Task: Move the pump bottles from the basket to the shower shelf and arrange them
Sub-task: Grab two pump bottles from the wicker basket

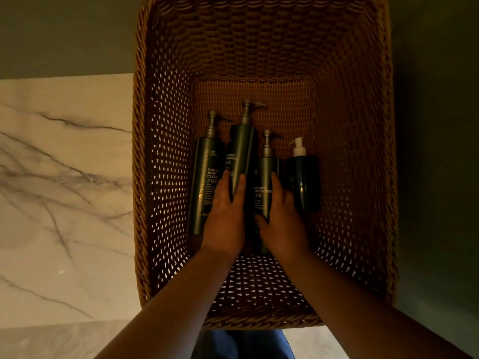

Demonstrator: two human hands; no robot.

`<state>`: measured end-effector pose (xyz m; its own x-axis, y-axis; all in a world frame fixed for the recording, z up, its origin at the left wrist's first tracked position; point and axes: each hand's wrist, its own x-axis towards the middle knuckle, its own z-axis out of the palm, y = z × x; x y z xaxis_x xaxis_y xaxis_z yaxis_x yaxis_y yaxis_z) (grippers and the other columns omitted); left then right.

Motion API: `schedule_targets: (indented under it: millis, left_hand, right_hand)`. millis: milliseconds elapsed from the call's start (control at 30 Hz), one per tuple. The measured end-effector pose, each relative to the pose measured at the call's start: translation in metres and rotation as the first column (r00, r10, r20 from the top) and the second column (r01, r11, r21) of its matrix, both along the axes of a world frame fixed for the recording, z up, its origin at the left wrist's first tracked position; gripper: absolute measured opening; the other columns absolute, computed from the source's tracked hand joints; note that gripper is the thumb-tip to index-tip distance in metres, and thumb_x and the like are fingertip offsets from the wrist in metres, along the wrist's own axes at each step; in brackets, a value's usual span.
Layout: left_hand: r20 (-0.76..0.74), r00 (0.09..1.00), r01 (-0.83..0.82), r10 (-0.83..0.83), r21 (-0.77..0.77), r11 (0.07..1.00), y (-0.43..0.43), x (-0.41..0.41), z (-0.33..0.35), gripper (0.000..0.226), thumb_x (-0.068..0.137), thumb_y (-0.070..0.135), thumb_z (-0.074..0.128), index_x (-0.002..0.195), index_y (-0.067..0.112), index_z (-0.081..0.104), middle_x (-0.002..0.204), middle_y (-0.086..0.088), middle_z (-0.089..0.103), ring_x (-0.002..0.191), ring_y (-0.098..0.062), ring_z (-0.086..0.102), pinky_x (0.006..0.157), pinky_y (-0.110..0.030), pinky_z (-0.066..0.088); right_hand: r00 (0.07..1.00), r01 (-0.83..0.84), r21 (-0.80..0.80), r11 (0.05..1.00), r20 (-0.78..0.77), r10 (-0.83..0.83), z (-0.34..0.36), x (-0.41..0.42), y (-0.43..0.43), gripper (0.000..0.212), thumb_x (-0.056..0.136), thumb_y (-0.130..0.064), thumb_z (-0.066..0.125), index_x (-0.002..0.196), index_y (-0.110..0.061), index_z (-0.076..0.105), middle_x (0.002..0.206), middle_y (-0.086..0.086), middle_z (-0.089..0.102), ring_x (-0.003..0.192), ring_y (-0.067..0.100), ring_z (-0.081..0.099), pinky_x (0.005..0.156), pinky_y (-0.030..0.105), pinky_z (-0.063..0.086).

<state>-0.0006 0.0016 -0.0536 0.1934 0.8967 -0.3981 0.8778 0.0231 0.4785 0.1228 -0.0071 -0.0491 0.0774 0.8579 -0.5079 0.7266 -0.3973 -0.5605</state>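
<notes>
Several dark pump bottles lie on the floor of a deep brown wicker basket (160,177). From left to right they are a body cleanser bottle (204,164), a shampoo bottle (239,149), a conditioner bottle (264,177) and a shorter dark bottle with a white pump (303,182). My left hand (225,216) wraps around the lower part of the shampoo bottle, which sits slightly raised over its neighbours. My right hand (280,221) closes around the lower part of the conditioner bottle. Both forearms reach down into the basket.
A white marble surface with grey veins (59,190) lies to the left of the basket. Dark grey wall or floor shows at the top left and along the right side. Blue fabric (243,343) shows below the basket's near rim.
</notes>
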Motion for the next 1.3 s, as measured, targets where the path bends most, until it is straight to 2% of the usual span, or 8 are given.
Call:
schedule_targets:
  millis: [267,433,700,800,933,1133,1200,1300]
  left_hand:
    - [-0.020,1.000,-0.001,-0.001,-0.104,0.995,-0.018,-0.005,0.009,0.085,0.091,0.006,0.056,0.150,0.026,-0.002,0.157,-0.010,-0.011,0.144,-0.023,0.009,0.103,-0.024,0.037]
    - [0.060,0.990,-0.111,0.127,-0.214,0.971,-0.014,0.000,0.009,0.080,0.091,0.014,0.059,0.150,0.023,0.004,0.154,-0.015,0.005,0.131,-0.025,0.038,0.099,-0.032,0.044]
    - [0.189,0.963,-0.140,0.193,-0.261,0.955,-0.006,0.004,-0.005,0.108,0.087,0.020,0.066,0.134,0.041,-0.029,0.153,-0.017,0.007,0.122,-0.026,0.047,0.095,-0.038,0.048]
    - [0.204,0.959,-0.139,0.197,-0.270,0.953,-0.005,0.003,-0.007,0.108,0.088,0.022,0.065,0.129,0.043,-0.032,0.152,-0.019,0.009,0.127,-0.028,0.041,0.099,-0.040,0.044]
    - [0.240,0.946,-0.141,0.220,-0.306,0.942,-0.005,0.001,-0.006,0.108,0.089,0.017,0.064,0.126,0.047,-0.033,0.154,-0.016,0.004,0.135,-0.028,0.030,0.105,-0.040,0.038]
    - [0.249,0.938,-0.140,0.242,-0.366,0.920,-0.007,-0.006,-0.001,0.110,0.089,0.008,0.061,0.125,0.053,-0.033,0.155,-0.015,0.004,0.123,-0.025,0.046,0.094,-0.037,0.048]
    - [0.254,0.933,-0.150,0.257,-0.375,0.915,-0.010,-0.009,0.002,0.111,0.089,0.009,0.062,0.124,0.054,-0.033,0.155,-0.015,0.007,0.120,-0.022,0.049,0.091,-0.032,0.048]
    - [0.256,0.927,-0.163,0.274,-0.381,0.910,-0.016,-0.015,0.011,0.112,0.087,0.013,0.064,0.128,0.052,-0.033,0.155,-0.012,0.010,0.113,-0.014,0.049,0.083,-0.023,0.044]
  right_hand:
    - [0.998,0.019,0.020,1.000,0.054,-0.020,-0.002,-0.004,0.005,0.093,0.088,-0.014,0.060,0.150,-0.032,-0.007,0.143,0.012,0.032,0.108,0.023,0.056,0.079,0.032,0.052]
    - [0.996,0.056,0.032,0.998,0.069,-0.058,-0.004,-0.003,0.013,0.089,0.090,-0.019,0.058,0.151,-0.028,-0.006,0.148,0.011,0.030,0.112,0.024,0.056,0.080,0.034,0.050]
    - [0.999,0.017,-0.069,0.997,0.044,-0.014,-0.006,-0.004,0.015,0.096,0.092,-0.022,0.057,0.146,-0.031,-0.021,0.140,0.017,0.038,0.095,0.022,0.060,0.068,0.028,0.047]
    - [0.996,0.072,-0.099,0.992,0.057,-0.067,-0.006,-0.006,0.019,0.094,0.093,-0.024,0.055,0.147,-0.027,-0.021,0.138,0.018,0.040,0.100,0.024,0.059,0.075,0.035,0.052]
    - [0.989,0.148,-0.151,0.977,0.042,-0.144,-0.007,-0.009,0.022,0.090,0.093,-0.028,0.055,0.149,-0.023,-0.015,0.145,0.016,0.036,0.114,0.029,0.054,0.089,0.045,0.050]
    - [0.959,0.219,-0.166,0.962,-0.145,-0.243,-0.007,-0.003,0.021,0.091,0.082,-0.025,0.069,0.151,-0.024,0.010,0.137,0.010,0.048,0.114,0.024,0.055,0.090,0.044,0.051]
    - [0.936,0.246,-0.182,0.952,-0.211,-0.282,-0.004,-0.001,0.018,0.084,0.078,-0.021,0.072,0.147,-0.023,0.024,0.128,0.005,0.055,0.108,0.019,0.058,0.086,0.039,0.052]
    - [0.893,0.258,-0.195,0.946,-0.327,-0.310,0.007,0.003,0.012,0.068,0.076,-0.014,0.074,0.133,-0.029,0.039,0.104,-0.011,0.060,0.089,0.002,0.061,0.068,0.018,0.048]
